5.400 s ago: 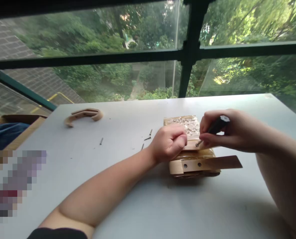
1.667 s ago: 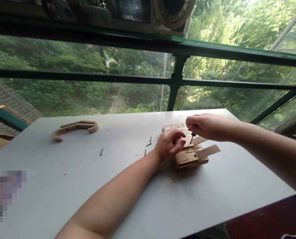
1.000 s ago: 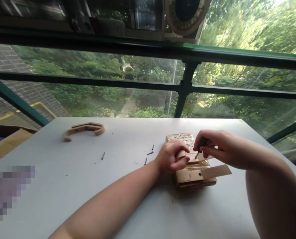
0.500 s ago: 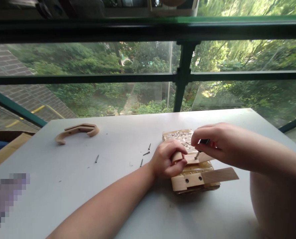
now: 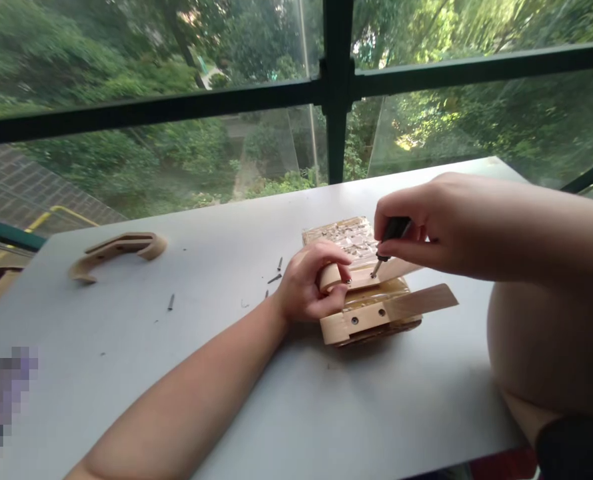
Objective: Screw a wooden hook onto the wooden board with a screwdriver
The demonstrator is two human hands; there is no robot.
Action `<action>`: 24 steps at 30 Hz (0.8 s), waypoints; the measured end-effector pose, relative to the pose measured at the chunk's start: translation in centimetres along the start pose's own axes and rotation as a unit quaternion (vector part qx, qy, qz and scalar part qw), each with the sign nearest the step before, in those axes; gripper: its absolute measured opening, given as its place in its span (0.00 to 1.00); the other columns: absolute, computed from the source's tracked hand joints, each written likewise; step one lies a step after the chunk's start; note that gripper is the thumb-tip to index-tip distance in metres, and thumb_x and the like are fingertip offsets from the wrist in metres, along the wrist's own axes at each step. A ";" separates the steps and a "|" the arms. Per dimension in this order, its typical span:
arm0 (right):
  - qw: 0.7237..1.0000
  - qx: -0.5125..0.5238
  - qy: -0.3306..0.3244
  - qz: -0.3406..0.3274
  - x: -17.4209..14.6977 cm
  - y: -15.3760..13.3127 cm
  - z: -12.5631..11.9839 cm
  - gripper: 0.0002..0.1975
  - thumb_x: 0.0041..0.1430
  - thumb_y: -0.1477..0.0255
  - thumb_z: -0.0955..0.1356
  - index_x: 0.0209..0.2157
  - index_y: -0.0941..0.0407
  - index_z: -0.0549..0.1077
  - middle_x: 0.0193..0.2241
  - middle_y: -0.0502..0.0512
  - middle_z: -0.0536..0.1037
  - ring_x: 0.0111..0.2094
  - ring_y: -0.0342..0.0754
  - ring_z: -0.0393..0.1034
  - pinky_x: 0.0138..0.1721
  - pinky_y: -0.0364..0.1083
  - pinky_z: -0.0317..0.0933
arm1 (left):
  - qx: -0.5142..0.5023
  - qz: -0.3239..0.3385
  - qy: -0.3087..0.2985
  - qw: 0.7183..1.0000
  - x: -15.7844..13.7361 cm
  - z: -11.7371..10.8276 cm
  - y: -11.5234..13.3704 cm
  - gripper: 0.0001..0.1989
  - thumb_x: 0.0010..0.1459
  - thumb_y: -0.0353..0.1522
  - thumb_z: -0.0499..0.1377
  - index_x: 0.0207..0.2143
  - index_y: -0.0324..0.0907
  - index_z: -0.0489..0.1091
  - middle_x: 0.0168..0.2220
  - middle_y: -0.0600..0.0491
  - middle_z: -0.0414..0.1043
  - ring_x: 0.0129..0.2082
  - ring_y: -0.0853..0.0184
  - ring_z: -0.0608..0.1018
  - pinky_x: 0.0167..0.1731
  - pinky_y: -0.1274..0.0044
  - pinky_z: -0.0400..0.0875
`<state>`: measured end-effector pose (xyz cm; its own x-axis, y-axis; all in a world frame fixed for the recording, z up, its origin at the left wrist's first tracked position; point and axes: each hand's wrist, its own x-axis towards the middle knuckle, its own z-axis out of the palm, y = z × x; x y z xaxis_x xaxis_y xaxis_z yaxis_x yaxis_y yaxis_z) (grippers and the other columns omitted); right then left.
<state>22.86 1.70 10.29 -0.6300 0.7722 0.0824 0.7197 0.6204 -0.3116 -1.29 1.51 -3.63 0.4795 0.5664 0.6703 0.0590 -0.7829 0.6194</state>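
My right hand point(image 5: 416, 223) grips a screwdriver point(image 5: 392, 235) with a dark handle. Its tip meets a screw in a pale wooden hook point(image 5: 360, 277) that lies on a tape-wrapped block point(image 5: 334, 233). Around the rounded end of that same hook, the fingers of my left hand point(image 5: 312, 280) are closed. A second wooden hook point(image 5: 356, 320), with two screws sunk in it, is on the near side of the block. Its flat end sticks out to the right. Part of the first hook is hidden behind my hands.
A curved wooden piece point(image 5: 117, 248) lies at the left on the white table point(image 5: 216, 427). Loose screws point(image 5: 171, 302) are scattered between it and my left hand. Beyond the far table edge stands a window with a dark frame point(image 5: 337, 100). A pixelated patch covers the lower left.
The camera view has tilted down and turned, so everything sits higher and further left. More of the screwdriver handle shows in my right hand. Both hands keep their holds.
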 end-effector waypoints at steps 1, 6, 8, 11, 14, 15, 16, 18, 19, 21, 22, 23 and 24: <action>1.000 -0.030 0.002 -0.003 0.1 -0.2 -0.1 0.14 0.58 0.60 0.69 0.34 0.57 0.75 0.21 0.51 0.68 0.19 0.32 0.47 0.24 0.40 0.40 | 0.016 0.001 0.001 1.000 0.1 -0.1 0.1 0.21 0.47 0.26 0.63 0.45 0.42 0.67 0.35 0.53 0.74 0.40 0.72 0.76 0.48 0.74 0.73; 0.997 -0.074 0.015 -0.005 0.4 -1.1 -0.4 0.19 0.57 0.56 0.69 0.27 0.59 0.74 0.18 0.51 0.64 0.17 0.31 0.43 0.24 0.41 0.38 | 0.060 -0.015 -0.003 0.998 0.4 -0.3 0.2 0.12 0.44 0.28 0.66 0.34 0.39 0.71 0.34 0.53 0.74 0.42 0.71 0.75 0.52 0.73 0.73; 0.996 -0.084 0.022 0.005 0.5 -1.2 -0.4 0.21 0.57 0.55 0.68 0.26 0.60 0.73 0.16 0.50 0.62 0.16 0.31 0.40 0.25 0.41 0.36 | 0.052 -0.024 -0.007 0.998 0.4 -0.4 0.1 0.13 0.43 0.28 0.66 0.34 0.40 0.71 0.34 0.53 0.74 0.43 0.70 0.75 0.51 0.72 0.73; 0.994 -0.095 0.019 0.042 0.8 -1.4 -0.2 0.21 0.56 0.56 0.69 0.26 0.61 0.72 0.16 0.50 0.60 0.17 0.30 0.38 0.28 0.40 0.37 | 0.043 -0.035 -0.023 0.998 0.4 -0.5 0.1 0.11 0.43 0.27 0.67 0.32 0.40 0.71 0.34 0.53 0.74 0.43 0.71 0.76 0.51 0.72 0.73; 0.994 -0.092 0.007 0.055 1.0 -1.7 0.0 0.16 0.59 0.62 0.66 0.27 0.62 0.71 0.18 0.51 0.62 0.19 0.31 0.40 0.29 0.39 0.37 | 0.037 -0.033 -0.037 0.998 0.5 -0.7 0.1 0.08 0.44 0.28 0.67 0.28 0.40 0.72 0.33 0.52 0.74 0.42 0.71 0.76 0.50 0.74 0.73; 0.995 -0.085 0.002 0.044 0.9 -1.9 0.1 0.13 0.58 0.65 0.65 0.28 0.62 0.71 0.19 0.52 0.63 0.19 0.32 0.42 0.28 0.40 0.37 | 0.037 -0.031 -0.039 0.998 0.6 -0.7 0.2 0.07 0.44 0.28 0.67 0.28 0.40 0.72 0.33 0.52 0.74 0.42 0.72 0.76 0.50 0.74 0.73; 0.997 -0.075 -0.004 0.026 0.8 -2.0 0.1 0.10 0.57 0.68 0.64 0.29 0.61 0.70 0.20 0.52 0.64 0.20 0.32 0.44 0.28 0.39 0.37 | 0.036 -0.029 -0.039 0.998 0.6 -0.7 0.2 0.07 0.44 0.27 0.67 0.28 0.40 0.72 0.33 0.53 0.74 0.42 0.72 0.76 0.50 0.75 0.73; 0.998 -0.050 -0.021 -0.011 0.6 -2.3 0.1 0.07 0.53 0.71 0.63 0.33 0.59 0.70 0.23 0.51 0.68 0.21 0.33 0.48 0.26 0.39 0.38 | 0.037 -0.027 -0.037 0.998 0.8 -0.7 0.3 0.07 0.44 0.27 0.67 0.27 0.40 0.73 0.34 0.53 0.75 0.41 0.73 0.76 0.49 0.76 0.73; 0.999 -0.038 -0.032 -0.021 0.4 -2.4 0.0 0.08 0.51 0.73 0.64 0.35 0.59 0.70 0.25 0.50 0.69 0.22 0.33 0.50 0.26 0.39 0.38 | 0.037 -0.027 -0.035 0.998 0.8 -0.7 0.3 0.07 0.44 0.27 0.67 0.27 0.40 0.73 0.34 0.53 0.75 0.41 0.74 0.76 0.49 0.76 0.73; 0.998 -0.026 -0.053 -0.019 0.2 -2.5 -0.1 0.10 0.50 0.75 0.64 0.36 0.58 0.69 0.27 0.50 0.70 0.22 0.33 0.52 0.25 0.38 0.39 | 0.035 -0.028 -0.032 0.998 0.8 -0.7 0.3 0.06 0.44 0.27 0.67 0.27 0.40 0.73 0.34 0.54 0.75 0.41 0.74 0.75 0.49 0.77 0.73; 0.998 -0.026 -0.061 -0.012 0.1 -2.6 -0.1 0.09 0.51 0.75 0.63 0.36 0.58 0.69 0.27 0.49 0.70 0.22 0.33 0.52 0.24 0.38 0.39 | 0.033 -0.030 -0.031 0.999 0.8 -0.6 0.3 0.06 0.44 0.27 0.67 0.27 0.40 0.73 0.34 0.53 0.75 0.41 0.74 0.75 0.49 0.77 0.73; 0.997 -0.029 -0.064 -0.005 0.0 -2.6 -0.1 0.07 0.52 0.75 0.63 0.34 0.58 0.70 0.26 0.49 0.70 0.21 0.34 0.52 0.23 0.38 0.39 | 0.031 -0.033 -0.030 0.999 0.7 -0.6 0.3 0.06 0.44 0.27 0.67 0.27 0.40 0.74 0.34 0.53 0.75 0.41 0.74 0.75 0.49 0.77 0.73; 0.997 -0.035 -0.063 0.004 0.0 -2.5 0.0 0.06 0.53 0.74 0.63 0.33 0.58 0.70 0.25 0.50 0.70 0.21 0.34 0.52 0.22 0.39 0.39 | 0.030 -0.035 -0.030 0.998 0.7 -0.6 0.2 0.06 0.44 0.27 0.67 0.27 0.40 0.74 0.34 0.53 0.75 0.41 0.74 0.76 0.49 0.77 0.73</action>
<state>21.02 0.15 11.13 -0.6523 0.7568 -0.0410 0.7411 0.6255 -0.2439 -1.43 1.88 -2.82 0.5234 0.6051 0.6000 0.1458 -0.7573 0.6366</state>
